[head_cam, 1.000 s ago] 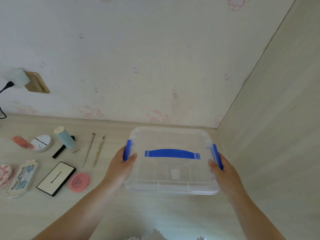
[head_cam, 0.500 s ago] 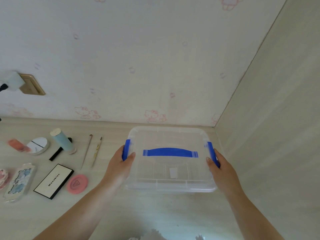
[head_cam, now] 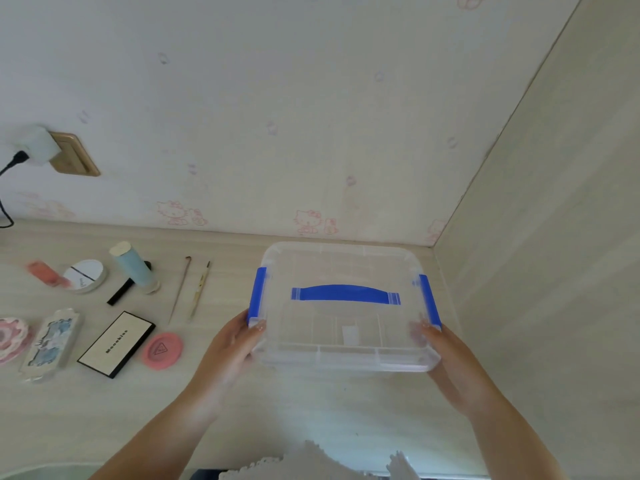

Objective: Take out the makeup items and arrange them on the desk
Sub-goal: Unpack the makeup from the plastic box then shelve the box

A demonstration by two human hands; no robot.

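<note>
The clear plastic storage box with blue latches and handle sits at the desk's far right corner, long axis left-right, gripped between the left hand and right hand, with the laid-out makeup well to its left.

Back wall has pale, off-white wallpaper with faint pink cartoon-cat prints, clearest in a row just above the desk edge. Right side is a light wood-grain panel meeting the back wall at a corner that slants up and to the right. Desk is the same pale wood-grain laminate, butted against both surfaces. Gold-toned wall outlet on the far left of the back wall, white adapter plugged in, black cable dropping to the desk. Soft, even light, faint shadows. White lacy fabric at the bottom edge.
</note>
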